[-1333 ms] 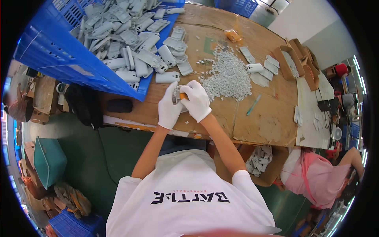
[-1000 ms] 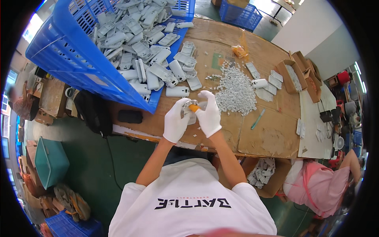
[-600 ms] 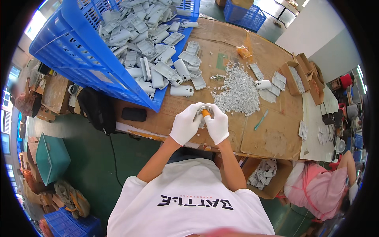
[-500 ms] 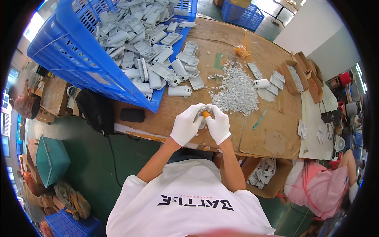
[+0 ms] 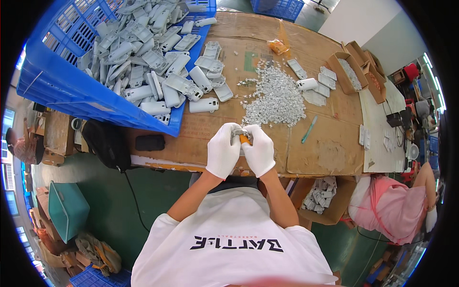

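Note:
My left hand and my right hand, both in white knit gloves, meet over the near edge of the table with fingers curled inward. Between them they grip a small pale grey plastic housing, mostly covered by the gloves. Something orange shows at my right thumb; I cannot tell whether it is a thumb cover or a separate piece. Just beyond the hands spreads a heap of tiny whitish parts. A white plastic housing lies to the left of that heap.
A tilted blue crate at the left spills many white housings onto the cardboard-covered table. To the right are a teal pen and small cardboard boxes. A person in pink sits at the far right.
The view has shifted, so the table and crate appear further up and left. Both hands stay together on the housing, with the fingers slightly repositioned around it.

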### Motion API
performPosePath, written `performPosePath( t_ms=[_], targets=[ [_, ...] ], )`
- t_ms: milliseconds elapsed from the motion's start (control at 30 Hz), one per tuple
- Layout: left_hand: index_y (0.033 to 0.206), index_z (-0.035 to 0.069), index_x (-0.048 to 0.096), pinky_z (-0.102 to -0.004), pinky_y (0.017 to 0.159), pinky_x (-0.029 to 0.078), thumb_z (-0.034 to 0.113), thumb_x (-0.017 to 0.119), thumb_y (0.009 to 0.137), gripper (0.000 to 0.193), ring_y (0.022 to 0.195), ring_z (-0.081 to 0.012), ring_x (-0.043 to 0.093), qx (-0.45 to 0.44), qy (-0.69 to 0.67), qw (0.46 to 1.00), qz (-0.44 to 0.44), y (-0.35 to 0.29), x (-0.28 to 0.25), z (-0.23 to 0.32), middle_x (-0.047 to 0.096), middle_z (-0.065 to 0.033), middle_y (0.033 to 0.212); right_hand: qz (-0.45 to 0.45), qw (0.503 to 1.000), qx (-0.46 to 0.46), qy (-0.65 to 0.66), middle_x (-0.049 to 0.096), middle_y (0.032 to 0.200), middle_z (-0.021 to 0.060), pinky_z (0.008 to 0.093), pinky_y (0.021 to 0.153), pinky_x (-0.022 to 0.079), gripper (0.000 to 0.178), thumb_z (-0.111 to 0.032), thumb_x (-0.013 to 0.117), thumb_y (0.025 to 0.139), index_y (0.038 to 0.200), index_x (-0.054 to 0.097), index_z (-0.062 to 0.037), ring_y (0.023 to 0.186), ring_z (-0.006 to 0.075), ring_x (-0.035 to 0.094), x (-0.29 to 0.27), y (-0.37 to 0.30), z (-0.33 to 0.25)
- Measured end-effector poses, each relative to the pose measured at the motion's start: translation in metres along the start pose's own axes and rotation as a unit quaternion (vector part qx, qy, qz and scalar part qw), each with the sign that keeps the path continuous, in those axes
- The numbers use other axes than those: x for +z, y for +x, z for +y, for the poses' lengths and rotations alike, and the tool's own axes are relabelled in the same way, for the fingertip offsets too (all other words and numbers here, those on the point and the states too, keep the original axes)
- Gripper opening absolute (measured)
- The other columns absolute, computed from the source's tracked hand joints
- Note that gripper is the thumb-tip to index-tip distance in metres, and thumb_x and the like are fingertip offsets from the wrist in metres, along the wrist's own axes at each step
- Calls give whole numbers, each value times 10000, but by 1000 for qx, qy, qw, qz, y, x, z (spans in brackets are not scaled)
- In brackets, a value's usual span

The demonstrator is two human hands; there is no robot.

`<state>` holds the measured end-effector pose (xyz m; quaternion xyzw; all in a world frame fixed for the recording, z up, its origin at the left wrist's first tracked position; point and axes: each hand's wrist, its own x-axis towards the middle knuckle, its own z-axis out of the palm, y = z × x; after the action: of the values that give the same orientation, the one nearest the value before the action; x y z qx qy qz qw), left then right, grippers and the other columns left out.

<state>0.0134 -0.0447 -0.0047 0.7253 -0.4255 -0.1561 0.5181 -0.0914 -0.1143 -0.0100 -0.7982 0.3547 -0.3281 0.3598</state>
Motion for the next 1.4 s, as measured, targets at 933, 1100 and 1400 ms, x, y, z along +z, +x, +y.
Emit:
performPosePath(
  t_ms=[933,1100,1400],
  targets=[
    [1081,3,606,-279,754,531,-20,627,877,206,829,-124,658,-15,-66,995,-78,-2,-24,21,683,-83,944,70,996,-18,48,607,971,102,332,720,529,455,85,639,790,1220,630,-65,803,245,633,-12,-32,-29],
    [1098,9,632,-331,789,543,-42,631,832,271,865,-241,694,-13,-97,993,-68,-9,-27,28,690,-136,972,70,996,-9,59,603,946,103,324,721,526,431,97,624,789,1191,646,-56,787,220,628,-15,-33,-32],
    [1103,13,653,-272,781,530,-47,644,874,236,852,-142,670,7,-62,998,-23,-15,-27,34,698,-84,983,61,993,32,92,626,973,106,304,782,540,423,106,605,767,1161,650,-42,864,224,662,-16,-31,-40]
  ],
)
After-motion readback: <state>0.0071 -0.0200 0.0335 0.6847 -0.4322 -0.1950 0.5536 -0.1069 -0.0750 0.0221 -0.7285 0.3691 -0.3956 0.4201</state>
